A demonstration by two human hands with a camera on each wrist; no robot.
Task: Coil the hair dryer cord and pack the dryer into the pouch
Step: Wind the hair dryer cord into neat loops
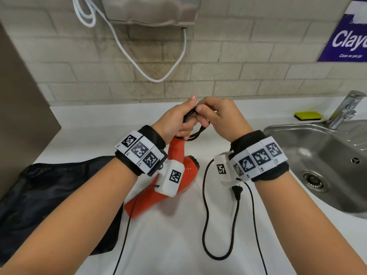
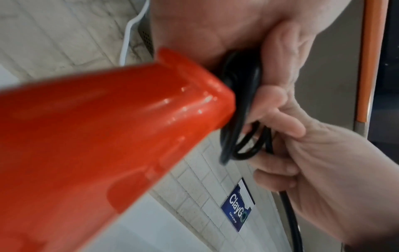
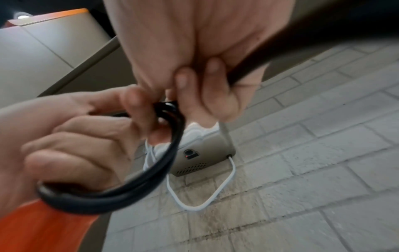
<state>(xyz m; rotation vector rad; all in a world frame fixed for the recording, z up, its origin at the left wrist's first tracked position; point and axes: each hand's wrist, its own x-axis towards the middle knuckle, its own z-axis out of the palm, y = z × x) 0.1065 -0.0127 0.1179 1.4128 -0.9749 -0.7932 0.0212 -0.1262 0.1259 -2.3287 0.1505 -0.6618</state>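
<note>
A red-orange hair dryer (image 1: 189,175) lies on the white counter (image 1: 168,245), its handle (image 2: 108,127) raised toward my hands. My left hand (image 1: 178,120) grips a few small loops of the black cord (image 1: 195,133) right at the handle's end. My right hand (image 1: 213,114) is close beside it and pinches the same cord (image 3: 168,162) at the top of the loops. The rest of the cord trails under my right wrist into a long loose loop (image 1: 205,215) ending at the plug (image 1: 237,192). The black pouch (image 1: 49,195) lies flat at the left, beside the dryer's nozzle.
A steel sink (image 1: 327,165) with a tap (image 1: 345,108) and a yellow sponge (image 1: 308,115) sits at the right. A wall-mounted unit (image 1: 151,10) with a hanging white cable (image 1: 156,79) is on the tiled wall behind. A brown panel (image 1: 17,116) borders the left.
</note>
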